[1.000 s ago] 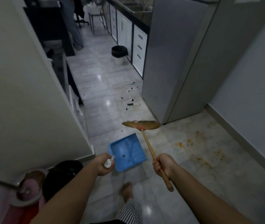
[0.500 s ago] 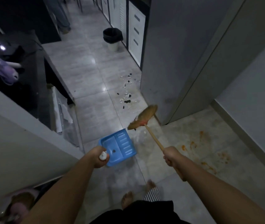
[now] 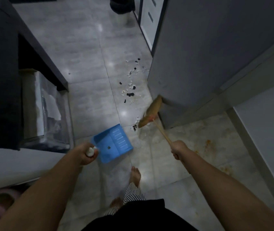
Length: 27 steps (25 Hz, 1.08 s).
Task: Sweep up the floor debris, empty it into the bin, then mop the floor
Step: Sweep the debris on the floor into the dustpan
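Observation:
Black and white debris (image 3: 131,84) lies scattered on the grey floor tiles beside the tall grey cabinet. My right hand (image 3: 179,150) grips the wooden handle of a small broom (image 3: 150,114), whose straw head rests by the cabinet's corner, touching a few scraps. My left hand (image 3: 87,152) holds the white handle of a blue dustpan (image 3: 112,145), which sits low over the floor just left of the broom head with one dark scrap in it. A black-lined bin (image 3: 122,6) stands far up the corridor.
The tall grey cabinet (image 3: 208,55) closes the right side. A dark counter (image 3: 24,47) with a clear box (image 3: 46,112) under it lines the left. Orange stains (image 3: 208,144) mark the tiles at right. My bare feet (image 3: 135,175) stand below the dustpan.
I have stepped forward, so the debris is closer. The broom head has dropped to the floor by the cabinet corner, and the dustpan has moved in beside it.

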### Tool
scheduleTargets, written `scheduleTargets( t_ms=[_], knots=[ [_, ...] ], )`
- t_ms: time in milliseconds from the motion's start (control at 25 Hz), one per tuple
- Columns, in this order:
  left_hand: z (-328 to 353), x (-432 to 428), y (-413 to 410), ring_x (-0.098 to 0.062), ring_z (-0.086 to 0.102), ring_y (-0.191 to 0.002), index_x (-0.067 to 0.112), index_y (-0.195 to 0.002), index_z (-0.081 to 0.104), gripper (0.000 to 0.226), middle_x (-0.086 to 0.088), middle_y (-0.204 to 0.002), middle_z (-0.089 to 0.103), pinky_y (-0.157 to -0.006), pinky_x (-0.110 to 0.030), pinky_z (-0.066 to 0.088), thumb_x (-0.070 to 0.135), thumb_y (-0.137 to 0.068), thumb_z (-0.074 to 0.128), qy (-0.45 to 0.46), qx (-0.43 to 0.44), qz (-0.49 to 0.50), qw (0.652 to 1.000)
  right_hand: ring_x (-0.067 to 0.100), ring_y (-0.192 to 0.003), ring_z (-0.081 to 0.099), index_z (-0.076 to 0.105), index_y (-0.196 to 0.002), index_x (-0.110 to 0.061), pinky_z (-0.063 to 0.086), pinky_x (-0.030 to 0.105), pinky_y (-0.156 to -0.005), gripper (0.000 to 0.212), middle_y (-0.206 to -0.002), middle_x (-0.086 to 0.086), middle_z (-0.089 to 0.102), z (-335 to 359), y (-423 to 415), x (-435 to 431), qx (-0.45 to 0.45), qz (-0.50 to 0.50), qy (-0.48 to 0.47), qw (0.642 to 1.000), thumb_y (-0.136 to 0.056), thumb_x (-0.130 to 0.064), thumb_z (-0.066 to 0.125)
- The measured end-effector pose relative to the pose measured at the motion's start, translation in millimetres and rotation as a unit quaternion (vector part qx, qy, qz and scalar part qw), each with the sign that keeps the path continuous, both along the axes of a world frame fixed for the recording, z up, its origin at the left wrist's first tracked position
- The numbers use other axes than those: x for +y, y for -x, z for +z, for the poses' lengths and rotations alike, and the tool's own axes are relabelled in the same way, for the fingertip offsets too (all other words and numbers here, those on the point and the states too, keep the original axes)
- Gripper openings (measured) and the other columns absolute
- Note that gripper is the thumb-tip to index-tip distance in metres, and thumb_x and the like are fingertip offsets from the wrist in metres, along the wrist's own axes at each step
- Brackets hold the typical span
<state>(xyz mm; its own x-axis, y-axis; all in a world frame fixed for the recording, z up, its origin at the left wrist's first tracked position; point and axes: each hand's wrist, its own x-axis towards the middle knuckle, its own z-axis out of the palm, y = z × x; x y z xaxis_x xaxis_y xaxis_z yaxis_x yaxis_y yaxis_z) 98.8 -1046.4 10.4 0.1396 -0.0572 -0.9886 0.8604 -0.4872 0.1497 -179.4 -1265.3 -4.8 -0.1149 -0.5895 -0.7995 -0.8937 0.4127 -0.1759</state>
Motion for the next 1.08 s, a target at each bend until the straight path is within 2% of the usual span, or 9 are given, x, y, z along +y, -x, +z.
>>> scheduleTargets(
  t_ms=[80, 160, 280, 360, 480, 600, 800, 920, 1080],
  knots=[
    [-4.9, -7.0, -7.3, -0.016, 0.043, -0.063, -0.005, -0.087, 0.04, 0.02, -0.016, -0.077, 0.043, -0.029, -0.017, 0.043, 0.008, -0.101, 0.036, -0.003, 0.014, 0.015, 1.0, 0.025, -0.064, 0.05, 0.055, -0.099, -0.003, 0.04, 0.027, -0.054, 0.015, -0.076, 0.012, 0.052, -4.7, -7.1, -16.7, 0.031, 0.049, 0.03, 0.998, -0.097, -0.012, 0.044],
    [-10.1, -10.3, -14.6, -0.015, 0.042, -0.062, -0.005, -0.087, 0.041, 0.02, -0.015, -0.077, 0.043, -0.029, -0.017, 0.044, 0.009, -0.101, 0.036, -0.009, 0.021, 0.027, 0.999, 0.022, -0.056, 0.046, 0.055, -0.096, -0.002, 0.036, 0.026, -0.046, 0.014, -0.068, 0.01, 0.047, -9.2, -14.4, -30.3, 0.027, 0.053, 0.016, 0.998, -0.096, -0.009, 0.043],
    [-20.7, -10.4, -22.5, -0.014, 0.042, -0.062, -0.005, -0.087, 0.041, 0.021, -0.013, -0.076, 0.042, -0.029, -0.016, 0.044, 0.01, -0.101, 0.035, -0.013, 0.024, 0.028, 0.999, 0.017, -0.047, 0.035, 0.052, -0.099, 0.003, 0.03, 0.018, -0.037, 0.02, -0.064, 0.011, 0.043, -13.5, -20.9, -38.9, -0.043, -0.062, -0.023, 0.997, -0.095, -0.001, 0.033],
    [-26.7, -10.2, -32.0, -0.014, 0.043, -0.063, -0.004, -0.087, 0.041, 0.021, -0.014, -0.076, 0.042, -0.03, -0.016, 0.045, 0.01, -0.101, 0.036, -0.008, 0.026, 0.032, 0.999, 0.016, -0.047, 0.035, 0.05, -0.1, 0.001, 0.03, 0.012, -0.032, 0.02, -0.065, 0.01, 0.044, -12.0, -28.0, -36.1, -0.074, -0.088, -0.051, 0.992, -0.096, -0.003, 0.031],
    [-34.5, -7.8, -49.2, -0.013, 0.043, -0.063, -0.004, -0.102, 0.042, 0.015, -0.014, -0.077, 0.043, -0.034, -0.017, 0.047, 0.01, -0.101, 0.036, -0.011, 0.037, 0.028, 0.999, 0.016, -0.048, 0.04, 0.052, -0.101, -0.002, 0.035, 0.017, -0.036, 0.017, -0.065, 0.009, 0.047, -8.8, -40.8, -21.7, -0.107, -0.07, -0.07, 0.989, -0.098, -0.014, 0.042],
    [-42.8, -3.2, -62.9, -0.014, 0.044, -0.064, -0.001, -0.117, 0.036, 0.02, -0.015, -0.078, 0.044, -0.035, -0.017, 0.047, 0.011, -0.101, 0.037, -0.005, 0.049, 0.018, 0.999, 0.015, -0.047, 0.041, 0.056, -0.102, -0.001, 0.036, 0.019, -0.038, 0.018, -0.065, 0.009, 0.049, -16.4, -56.2, -2.9, -0.142, -0.055, -0.073, 0.986, -0.096, -0.018, 0.052],
    [-44.7, 7.2, -67.3, -0.017, 0.047, -0.065, 0.003, -0.13, 0.039, 0.032, -0.017, -0.081, 0.046, -0.034, -0.018, 0.048, 0.011, -0.1, 0.04, -0.008, 0.035, 0.009, 0.999, 0.02, -0.05, 0.046, 0.058, -0.101, -0.002, 0.037, 0.026, -0.044, 0.016, -0.067, 0.011, 0.053, -46.1, -95.7, 29.6, -0.076, -0.062, -0.034, 0.995, -0.097, -0.013, 0.046],
    [-50.5, 14.3, -72.1, -0.018, 0.046, -0.064, -0.001, -0.143, 0.033, 0.045, -0.017, -0.08, 0.046, -0.033, -0.017, 0.047, 0.012, -0.1, 0.038, -0.011, 0.028, -0.002, 1.0, 0.017, -0.043, 0.039, 0.052, -0.097, -0.001, 0.034, 0.023, -0.037, 0.018, -0.058, 0.008, 0.043, -64.8, -114.3, 30.8, -0.092, -0.147, -0.093, 0.98, -0.099, -0.008, 0.036],
    [-61.7, 21.3, -81.5, -0.017, 0.049, -0.066, -0.002, -0.144, 0.033, 0.046, -0.019, -0.081, 0.05, -0.033, -0.017, 0.048, 0.012, -0.101, 0.038, -0.016, 0.028, -0.004, 0.999, 0.007, -0.025, 0.031, 0.044, -0.086, -0.007, 0.026, 0.011, -0.027, 0.02, -0.059, 0.002, 0.035, -64.6, -119.9, 47.6, -0.137, -0.232, -0.194, 0.943, -0.1, -0.011, 0.03]
  ],
)
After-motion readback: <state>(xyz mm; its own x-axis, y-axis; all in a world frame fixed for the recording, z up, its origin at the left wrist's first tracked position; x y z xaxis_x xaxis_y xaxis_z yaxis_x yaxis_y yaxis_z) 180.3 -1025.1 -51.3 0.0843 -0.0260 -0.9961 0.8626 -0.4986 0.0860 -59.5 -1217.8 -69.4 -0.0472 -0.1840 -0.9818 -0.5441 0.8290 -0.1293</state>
